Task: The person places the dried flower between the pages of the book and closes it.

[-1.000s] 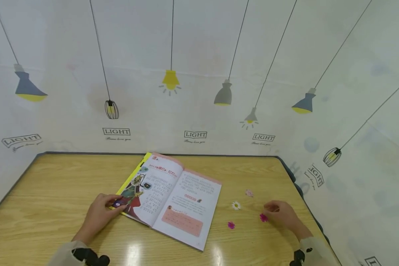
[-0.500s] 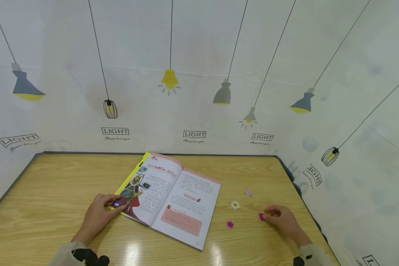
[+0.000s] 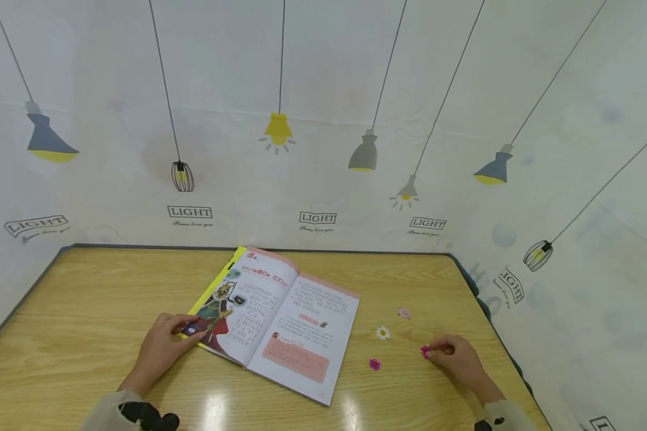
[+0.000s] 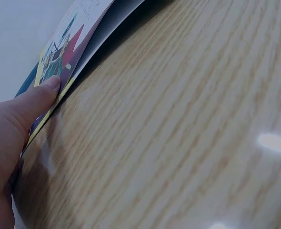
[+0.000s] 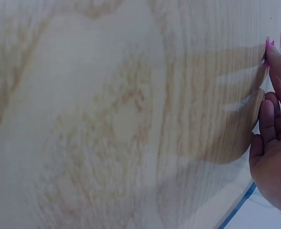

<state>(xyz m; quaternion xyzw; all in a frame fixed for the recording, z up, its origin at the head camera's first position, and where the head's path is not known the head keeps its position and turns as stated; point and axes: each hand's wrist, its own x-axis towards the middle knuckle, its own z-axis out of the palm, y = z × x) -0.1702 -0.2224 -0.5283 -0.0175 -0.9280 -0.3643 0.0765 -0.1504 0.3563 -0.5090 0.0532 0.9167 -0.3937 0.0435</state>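
White wall [image 3: 237, 149] goes up behind the wooden table [image 3: 113, 287], which makes a flat place for everything else. The book [image 3: 275, 323] lies open on it, turned a bit, maybe so both pages are easy to see. The left hand [image 3: 159, 352] rests on the book's near left corner. Its fingers lie loose there and do not curl round it; I think this helps keep the page flat. The right hand [image 3: 460, 360] pinches a dark pink flower [image 3: 425, 352] between thumb and finger. That small pinch looks right for something so thin and soft. I cannot tell if it touches the table. Between the book and the right hand lie a white flower [image 3: 383, 333], a pale pink flower [image 3: 404, 313] and a second dark pink flower [image 3: 374, 364], spread apart, perhaps so none hides another.
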